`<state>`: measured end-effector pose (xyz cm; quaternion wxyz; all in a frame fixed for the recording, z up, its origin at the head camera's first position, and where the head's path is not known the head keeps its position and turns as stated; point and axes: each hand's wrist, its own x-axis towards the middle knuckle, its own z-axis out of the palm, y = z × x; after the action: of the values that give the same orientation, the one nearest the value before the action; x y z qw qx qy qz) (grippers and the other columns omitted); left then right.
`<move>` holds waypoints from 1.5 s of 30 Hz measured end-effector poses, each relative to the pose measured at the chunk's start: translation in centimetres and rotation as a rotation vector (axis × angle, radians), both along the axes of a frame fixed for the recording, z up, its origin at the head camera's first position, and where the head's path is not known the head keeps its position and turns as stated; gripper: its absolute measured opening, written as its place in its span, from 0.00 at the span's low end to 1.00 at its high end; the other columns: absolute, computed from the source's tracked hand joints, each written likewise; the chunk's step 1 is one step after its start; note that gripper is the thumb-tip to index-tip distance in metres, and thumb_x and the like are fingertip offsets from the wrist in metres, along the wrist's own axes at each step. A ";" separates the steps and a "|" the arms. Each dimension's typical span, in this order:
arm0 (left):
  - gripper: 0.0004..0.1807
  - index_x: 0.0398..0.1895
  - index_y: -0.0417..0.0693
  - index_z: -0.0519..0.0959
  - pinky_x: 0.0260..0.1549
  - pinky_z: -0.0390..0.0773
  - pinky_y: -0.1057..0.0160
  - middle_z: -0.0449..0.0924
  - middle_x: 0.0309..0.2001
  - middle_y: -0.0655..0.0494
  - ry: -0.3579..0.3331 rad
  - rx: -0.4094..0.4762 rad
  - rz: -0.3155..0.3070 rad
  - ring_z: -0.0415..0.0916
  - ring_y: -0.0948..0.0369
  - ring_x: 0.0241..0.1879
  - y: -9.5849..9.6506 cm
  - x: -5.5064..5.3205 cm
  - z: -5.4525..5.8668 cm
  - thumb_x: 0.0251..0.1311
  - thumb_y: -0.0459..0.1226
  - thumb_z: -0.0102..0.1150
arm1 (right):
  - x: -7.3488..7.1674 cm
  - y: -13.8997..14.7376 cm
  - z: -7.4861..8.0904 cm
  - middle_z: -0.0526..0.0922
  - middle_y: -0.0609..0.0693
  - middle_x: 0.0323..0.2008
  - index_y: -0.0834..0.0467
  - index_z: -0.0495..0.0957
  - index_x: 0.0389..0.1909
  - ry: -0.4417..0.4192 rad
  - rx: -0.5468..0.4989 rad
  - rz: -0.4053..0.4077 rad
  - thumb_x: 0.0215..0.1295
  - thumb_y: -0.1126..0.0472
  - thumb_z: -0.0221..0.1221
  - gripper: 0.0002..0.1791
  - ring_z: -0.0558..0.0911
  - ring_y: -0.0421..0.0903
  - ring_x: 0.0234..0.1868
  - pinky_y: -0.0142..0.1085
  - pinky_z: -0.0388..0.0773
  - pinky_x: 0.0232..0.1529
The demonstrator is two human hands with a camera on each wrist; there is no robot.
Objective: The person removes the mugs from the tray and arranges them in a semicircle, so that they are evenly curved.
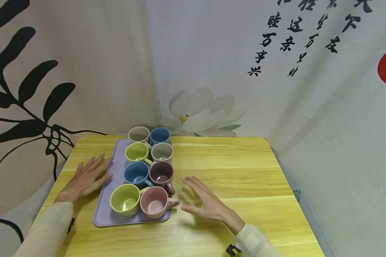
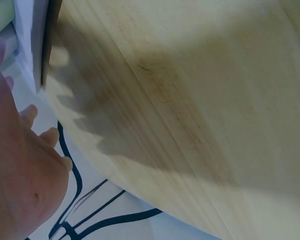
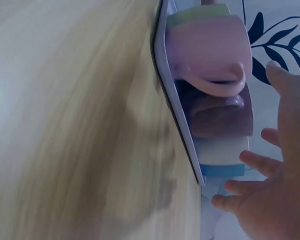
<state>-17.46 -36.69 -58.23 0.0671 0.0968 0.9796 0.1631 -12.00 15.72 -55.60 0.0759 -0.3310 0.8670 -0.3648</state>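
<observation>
A lilac tray (image 1: 116, 185) lies on the wooden table, bearing several mugs in two columns. At its near end stand a large yellow-green mug (image 1: 125, 200) and a pink mug (image 1: 156, 202), whose handle points right. Farther back are blue (image 1: 137, 173), plum (image 1: 161, 172), yellow-green (image 1: 137, 152) and grey (image 1: 162, 152) mugs, then a beige mug (image 1: 139, 134) beside a blue one (image 1: 160, 135). My left hand (image 1: 89, 178) is spread at the tray's left edge; whether its fingertips touch is unclear. My right hand (image 1: 209, 201), fingers extended and holding nothing, hovers right of the pink mug, apart from it.
The yellow wooden table (image 1: 231, 157) extends to the right of the tray. Behind it hangs a pale cloth (image 1: 212, 64) with a printed lotus and black characters. A cloth with dark leaf prints (image 1: 32, 78) hangs at the left.
</observation>
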 end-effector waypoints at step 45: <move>0.44 0.95 0.60 0.49 0.79 0.38 0.12 0.46 0.92 0.31 -0.080 0.007 0.011 0.40 0.20 0.88 -0.7 0.0 -1.5 0.86 0.65 0.43 | 0.0 -3.3 -1.3 0.93 0.59 0.59 0.59 0.86 0.65 -0.301 -0.222 0.149 0.86 0.57 0.63 0.16 0.95 0.55 0.52 0.32 0.90 0.59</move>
<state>-17.44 -37.34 -59.68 0.1051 0.0851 0.9760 0.1709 -12.05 12.46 -56.87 0.1945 -0.3424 0.7734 -0.4968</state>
